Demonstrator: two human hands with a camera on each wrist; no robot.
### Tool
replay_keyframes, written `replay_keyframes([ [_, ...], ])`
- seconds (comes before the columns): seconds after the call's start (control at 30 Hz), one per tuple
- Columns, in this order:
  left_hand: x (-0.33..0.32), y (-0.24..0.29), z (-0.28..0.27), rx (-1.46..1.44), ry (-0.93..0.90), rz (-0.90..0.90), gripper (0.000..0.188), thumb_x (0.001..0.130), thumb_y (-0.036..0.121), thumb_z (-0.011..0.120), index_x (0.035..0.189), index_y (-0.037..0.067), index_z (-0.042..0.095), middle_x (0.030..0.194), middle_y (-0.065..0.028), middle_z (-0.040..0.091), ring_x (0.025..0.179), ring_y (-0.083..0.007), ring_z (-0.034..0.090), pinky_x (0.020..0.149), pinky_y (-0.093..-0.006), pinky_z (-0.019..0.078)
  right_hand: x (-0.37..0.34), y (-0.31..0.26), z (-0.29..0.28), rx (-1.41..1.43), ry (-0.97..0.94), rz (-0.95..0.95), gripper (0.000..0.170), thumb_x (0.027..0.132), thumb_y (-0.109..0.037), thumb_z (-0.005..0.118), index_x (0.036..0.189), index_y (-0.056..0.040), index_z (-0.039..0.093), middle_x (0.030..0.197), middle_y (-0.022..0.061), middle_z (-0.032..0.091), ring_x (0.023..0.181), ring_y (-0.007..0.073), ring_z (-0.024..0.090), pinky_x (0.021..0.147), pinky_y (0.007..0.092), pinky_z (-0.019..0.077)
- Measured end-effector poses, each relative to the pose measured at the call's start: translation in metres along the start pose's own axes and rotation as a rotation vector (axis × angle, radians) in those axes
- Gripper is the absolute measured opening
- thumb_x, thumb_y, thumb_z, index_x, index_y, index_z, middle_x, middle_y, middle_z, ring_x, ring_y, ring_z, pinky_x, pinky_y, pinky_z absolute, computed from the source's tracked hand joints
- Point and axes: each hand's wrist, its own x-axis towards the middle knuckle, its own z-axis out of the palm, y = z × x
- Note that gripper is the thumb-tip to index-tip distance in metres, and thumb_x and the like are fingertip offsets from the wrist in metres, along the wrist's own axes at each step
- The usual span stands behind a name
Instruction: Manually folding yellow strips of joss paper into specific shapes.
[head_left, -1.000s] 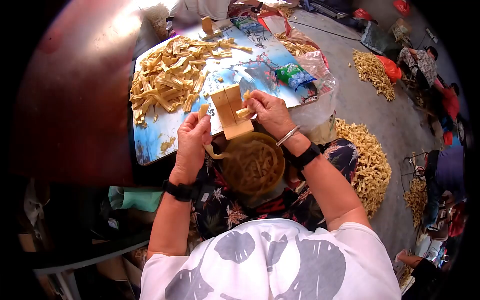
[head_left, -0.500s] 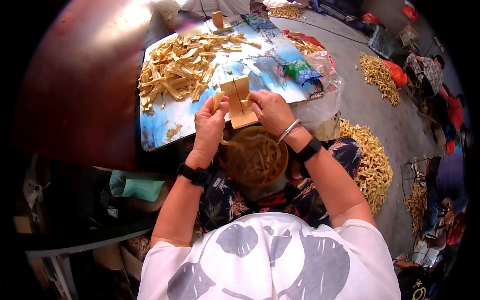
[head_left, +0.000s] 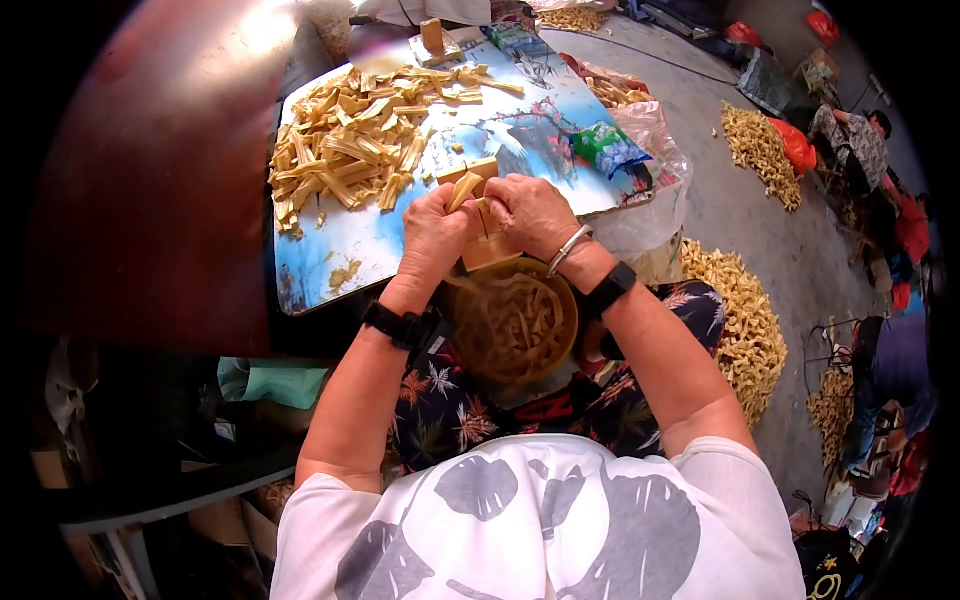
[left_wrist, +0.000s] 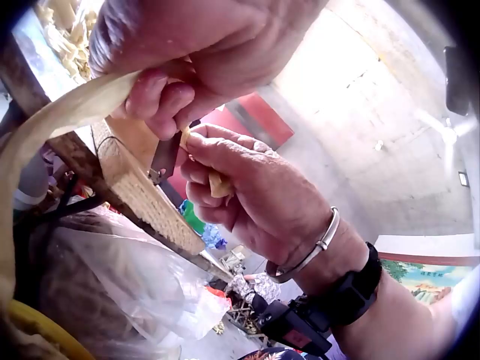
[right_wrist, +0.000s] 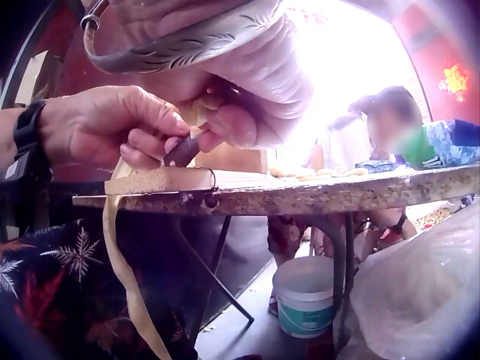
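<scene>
My left hand (head_left: 435, 235) grips a long, pale yellow strip (right_wrist: 124, 270), its tail hanging below the table edge in the right wrist view. Beside it, my right hand (head_left: 540, 215) pinches a piece of the yellow strip (left_wrist: 217, 184) between thumb and fingers. The fingertips of both hands meet at a dark metal blade (left_wrist: 163, 159) that stands up from a wooden stand (head_left: 490, 253) at the table's near edge. Both hands partly cover the stand in the head view. Below them sits a yellowish basin (head_left: 573, 315) with strip pieces inside.
A heap of yellow strips (head_left: 345, 145) lies on the blue patterned table (head_left: 305, 270), with a green and blue packet (head_left: 608, 148) at the right. Knotted pieces (head_left: 745, 330) are piled on the floor. A white bucket (right_wrist: 304, 289) stands under the table. Other people sit farther off.
My left hand has moved right and up with the strip until it meets the right hand over the wooden stand. The right hand has stayed near the stand, shifting slightly.
</scene>
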Motion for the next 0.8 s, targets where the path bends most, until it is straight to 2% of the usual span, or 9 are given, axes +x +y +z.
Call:
replay_keyframes([
  [0.03,0.001,0.000,0.000,-0.006,-0.019,-0.015,0.008,0.088,0.009,0.064,0.090,0.001,0.067,0.073,0.0034,0.061,0.069,-0.0043,0.051,0.062,-0.0237,0.0460,0.000,0.000,0.000,0.001,-0.012,0.007,0.017,0.091,-0.025,0.057,0.094,-0.0090,0.063,0.090,0.0121,0.064,0.087,0.0343,0.065,0.075,0.0445,0.0527],
  [0.33,0.000,0.003,-0.005,-0.168,-0.060,-0.063,0.008,0.090,0.010,0.062,0.085,0.005,0.066,0.070,0.0062,0.055,0.061,-0.0023,0.045,0.054,-0.0205,0.0383,-0.008,0.011,0.013,-0.018,0.026,0.037,0.016,0.091,-0.028,0.058,0.092,-0.0130,0.063,0.090,0.0090,0.066,0.085,0.0339,0.065,0.071,0.0445,0.0532],
  [0.47,-0.005,0.005,-0.029,-0.281,0.010,-0.153,0.008,0.090,0.010,0.062,0.088,0.006,0.068,0.070,0.0028,0.060,0.054,-0.0026,0.045,0.048,-0.0195,0.0355,-0.039,0.021,-0.017,0.248,0.165,0.021,0.022,0.096,-0.022,0.052,0.092,-0.0031,0.063,0.087,0.0176,0.066,0.084,0.0383,0.063,0.071,0.0459,0.0500],
  [0.57,0.011,-0.025,-0.059,-0.151,0.272,-0.079,0.011,0.091,0.006,0.059,0.095,0.004,0.069,0.072,0.0005,0.062,0.053,-0.0029,0.044,0.047,-0.0188,0.0347,-0.080,0.022,-0.040,0.314,0.130,0.202,0.022,0.094,-0.016,0.048,0.103,-0.0037,0.063,0.091,0.0204,0.064,0.086,0.0379,0.063,0.078,0.0444,0.0495],
  [0.63,0.014,-0.041,-0.075,-0.190,0.399,-0.148,0.013,0.088,0.005,0.059,0.084,0.003,0.071,0.072,0.0003,0.064,0.054,-0.0044,0.048,0.050,-0.0212,0.0379,-0.110,0.042,-0.030,0.187,0.074,0.190,0.024,0.092,-0.015,0.049,0.108,-0.0044,0.063,0.092,0.0201,0.063,0.088,0.0375,0.062,0.081,0.0442,0.0494],
  [0.67,0.009,-0.046,-0.084,-0.192,0.352,-0.208,0.014,0.088,0.003,0.057,0.086,0.003,0.071,0.073,-0.0017,0.065,0.053,-0.0041,0.047,0.050,-0.0210,0.0380,-0.125,0.049,-0.022,0.249,0.028,0.273,0.024,0.090,-0.016,0.052,0.107,-0.0031,0.064,0.094,0.0202,0.065,0.089,0.0381,0.063,0.083,0.0445,0.0501],
  [0.7,-0.002,-0.028,-0.081,-0.360,0.312,-0.166,0.014,0.092,0.004,0.055,0.093,0.003,0.069,0.073,-0.0012,0.063,0.051,-0.0031,0.042,0.047,-0.0207,0.0348,-0.135,0.055,-0.012,0.232,-0.016,0.294,0.026,0.090,-0.016,0.053,0.109,-0.0032,0.063,0.093,0.0185,0.066,0.088,0.0364,0.064,0.081,0.0423,0.0508],
  [0.77,-0.023,-0.005,-0.075,-0.344,0.289,-0.182,0.015,0.097,0.007,0.053,0.100,0.002,0.067,0.072,0.0007,0.060,0.050,-0.0022,0.038,0.046,-0.0201,0.0309,-0.149,0.064,0.003,0.200,-0.105,0.332,0.028,0.090,-0.015,0.053,0.114,-0.0032,0.063,0.092,0.0150,0.068,0.086,0.0329,0.066,0.078,0.0380,0.0522],
  [0.8,-0.036,0.003,-0.073,-0.394,0.269,-0.163,0.015,0.098,0.009,0.054,0.102,0.001,0.066,0.073,0.0009,0.058,0.052,-0.0018,0.038,0.046,-0.0195,0.0300,-0.146,0.062,0.005,0.114,-0.172,0.369,0.031,0.089,-0.018,0.057,0.114,-0.0001,0.062,0.095,0.0182,0.069,0.091,0.0319,0.067,0.079,0.0370,0.0526],
])
